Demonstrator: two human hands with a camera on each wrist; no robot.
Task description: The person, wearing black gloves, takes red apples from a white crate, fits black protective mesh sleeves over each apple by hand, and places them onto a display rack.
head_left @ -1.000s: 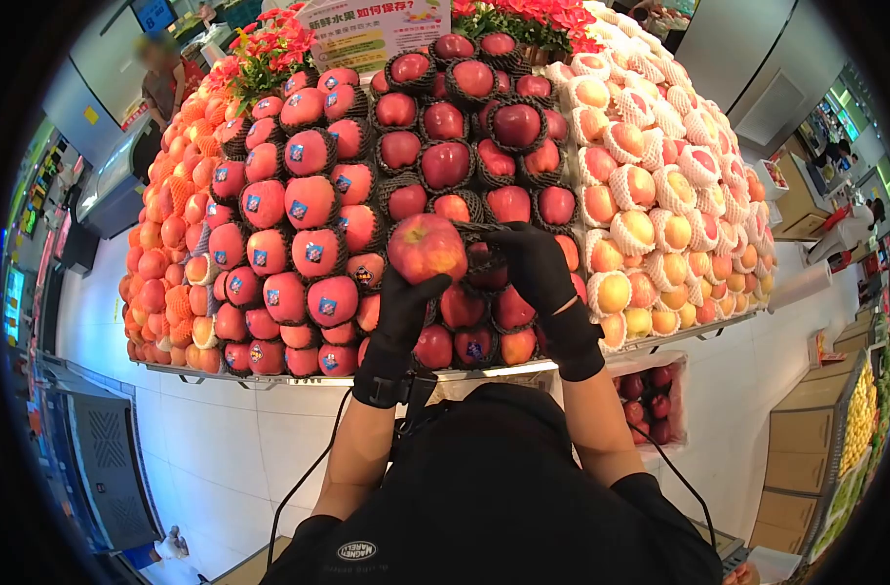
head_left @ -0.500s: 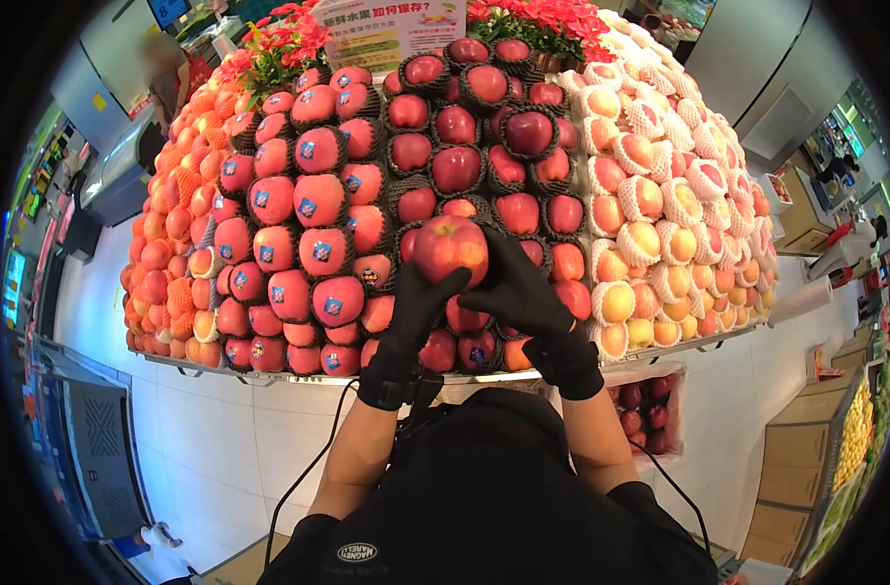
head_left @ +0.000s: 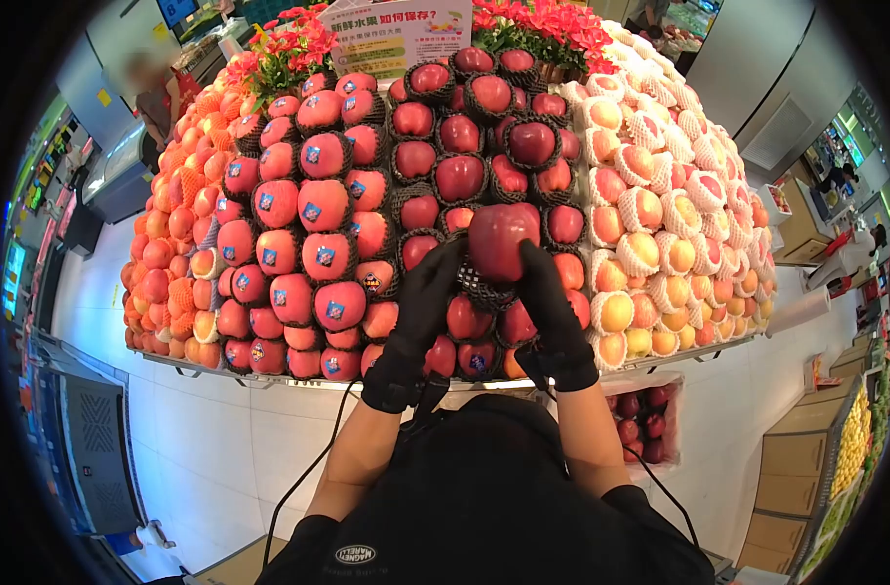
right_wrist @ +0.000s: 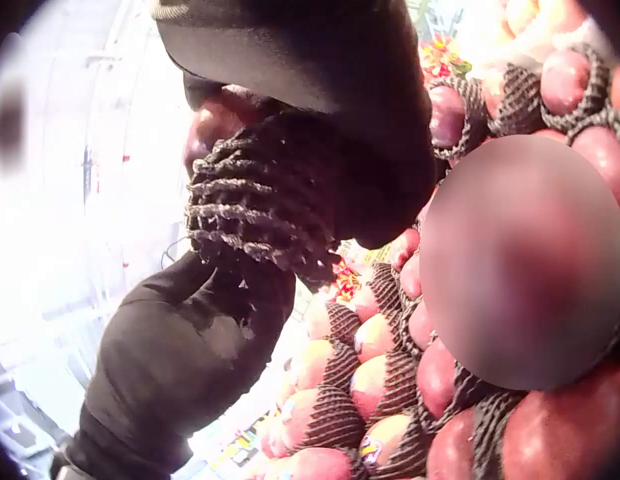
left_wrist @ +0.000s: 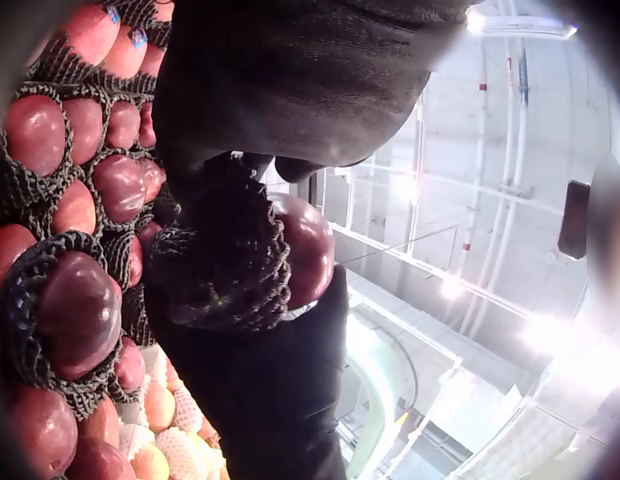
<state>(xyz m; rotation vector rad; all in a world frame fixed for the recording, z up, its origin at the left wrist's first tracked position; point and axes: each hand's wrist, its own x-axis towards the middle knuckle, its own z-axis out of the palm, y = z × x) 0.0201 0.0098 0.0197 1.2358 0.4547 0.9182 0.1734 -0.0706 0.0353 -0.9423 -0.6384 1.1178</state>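
A dark red apple (head_left: pixel 499 242) is held up between my two black-gloved hands, over the middle of the display. My right hand (head_left: pixel 552 307) grips it from the right, thumb along its near side. Round its lower part sits a black foam net sleeve (head_left: pixel 479 283), seen also as a ribbed net (right_wrist: pixel 255 200) in the right wrist view. My left hand (head_left: pixel 424 302) pinches the sleeve from the left. In the left wrist view the apple (left_wrist: pixel 306 250) pokes bare out of the net's open end; its other side is hidden by net and gloves.
Netted dark red apples (head_left: pixel 460 178) lie stacked just beyond my hands. Stickered apples (head_left: pixel 325 255) rise at left, and peach-like fruit in white nets (head_left: pixel 679 210) at right. A sign (head_left: pixel 401 39) and red flowers (head_left: pixel 542 34) stand behind. A box of apples (head_left: pixel 650 424) sits below right.
The apple was in my left hand while my right held the black net; now my right hand grips the apple and my left pinches the net. The apple has moved right and been turned.
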